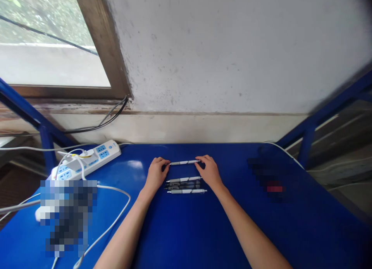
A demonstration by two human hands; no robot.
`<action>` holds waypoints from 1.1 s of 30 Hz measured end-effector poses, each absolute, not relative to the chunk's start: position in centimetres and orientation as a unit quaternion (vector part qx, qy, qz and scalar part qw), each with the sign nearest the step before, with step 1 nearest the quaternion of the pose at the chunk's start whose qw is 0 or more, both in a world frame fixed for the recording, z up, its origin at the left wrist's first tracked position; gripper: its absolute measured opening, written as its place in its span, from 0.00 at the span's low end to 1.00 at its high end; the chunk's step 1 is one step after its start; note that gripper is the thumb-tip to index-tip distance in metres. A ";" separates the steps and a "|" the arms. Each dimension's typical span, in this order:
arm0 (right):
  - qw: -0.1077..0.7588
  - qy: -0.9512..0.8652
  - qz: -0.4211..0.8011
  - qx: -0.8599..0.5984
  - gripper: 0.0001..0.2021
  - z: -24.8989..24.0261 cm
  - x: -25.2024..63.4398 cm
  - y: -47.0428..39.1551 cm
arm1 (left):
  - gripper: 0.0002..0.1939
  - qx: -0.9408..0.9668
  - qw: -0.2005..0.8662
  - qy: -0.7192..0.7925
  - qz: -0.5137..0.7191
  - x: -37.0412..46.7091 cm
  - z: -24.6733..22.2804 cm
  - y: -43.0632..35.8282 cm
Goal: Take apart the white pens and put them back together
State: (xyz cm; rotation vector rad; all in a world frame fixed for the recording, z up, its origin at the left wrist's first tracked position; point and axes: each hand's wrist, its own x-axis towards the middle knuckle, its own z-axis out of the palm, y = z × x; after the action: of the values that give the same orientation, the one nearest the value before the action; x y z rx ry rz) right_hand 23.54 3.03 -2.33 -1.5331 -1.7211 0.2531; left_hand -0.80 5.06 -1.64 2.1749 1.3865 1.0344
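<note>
Pen (184,162) pinched at both ends, left hand (156,174) on one tip, right hand (209,171) on the other, held level just above the blue desk (186,230). Three more pens (186,185) in a row between the wrists; power strip (87,159) far left.

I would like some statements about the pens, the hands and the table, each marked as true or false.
1. Both hands hold one pen by its ends. True: left hand, right hand.
2. The table is red. False: it is blue.
3. More pens lie between the hands, nearer the person. True.
4. The power strip lies to the right of the hands. False: it lies to the left.
5. The held pen stands upright. False: it lies level, along the table.
</note>
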 end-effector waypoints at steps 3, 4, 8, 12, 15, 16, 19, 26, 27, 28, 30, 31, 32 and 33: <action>0.407 -0.672 0.090 -0.612 0.10 -2.5 23.5 3.0 | 0.09 0.767 0.182 0.491 0.370 -0.8 -1.6 5.1; 0.407 -0.671 0.087 -0.613 0.10 -2.5 23.5 3.0 | 0.09 0.766 0.182 0.492 0.372 -0.8 -1.7 5.0; 0.399 -0.677 0.086 -0.613 0.11 -2.7 23.7 3.2 | 0.10 0.763 0.180 0.492 0.378 -0.8 -1.6 5.0; 0.399 -0.674 0.089 -0.616 0.12 -2.7 23.7 3.2 | 0.10 0.753 0.186 0.499 0.387 -0.8 -1.5 5.0; 0.405 -0.668 0.094 -0.617 0.12 -2.6 23.6 3.2 | 0.11 0.744 0.190 0.504 0.395 -0.8 -1.5 4.9; 0.407 -0.668 0.095 -0.616 0.13 -2.6 23.6 3.1 | 0.11 0.742 0.190 0.505 0.397 -0.8 -1.5 5.0; 0.404 -0.672 0.100 -0.612 0.13 -2.5 23.6 3.1 | 0.12 0.741 0.188 0.507 0.399 -0.8 -1.6 5.0; 0.422 -0.680 0.170 -0.575 0.09 -1.1 23.9 2.8 | 0.11 0.734 0.197 0.501 0.415 -0.6 -1.0 4.8; 0.410 -0.696 0.201 -0.554 0.08 -0.7 23.8 2.6 | 0.11 0.732 0.199 0.499 0.418 -0.6 -0.9 4.7; 0.389 -0.717 0.236 -0.528 0.08 -0.4 23.7 2.4 | 0.11 0.732 0.200 0.497 0.421 -0.5 -0.8 4.6; 0.340 -0.760 0.283 -0.476 0.06 0.3 23.4 2.0 | 0.11 0.733 0.201 0.494 0.423 -0.5 -0.7 4.5; 0.320 -0.776 0.289 -0.460 0.05 0.6 23.2 1.8 | 0.11 0.735 0.204 0.491 0.420 -0.4 -0.7 4.4; 0.305 -0.787 0.290 -0.451 0.04 0.7 23.1 1.7 | 0.11 0.737 0.210 0.489 0.416 -0.4 -0.7 4.4; 0.296 -0.793 0.287 -0.448 0.04 0.8 23.0 1.7 | 0.11 0.741 0.217 0.485 0.411 -0.3 -0.7 4.4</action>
State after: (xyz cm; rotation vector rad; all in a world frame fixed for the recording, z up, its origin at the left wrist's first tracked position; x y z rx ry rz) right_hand 22.98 1.65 0.77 -1.1912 -2.1090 0.7632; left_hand -0.34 4.37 -0.69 2.0517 1.3426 1.1387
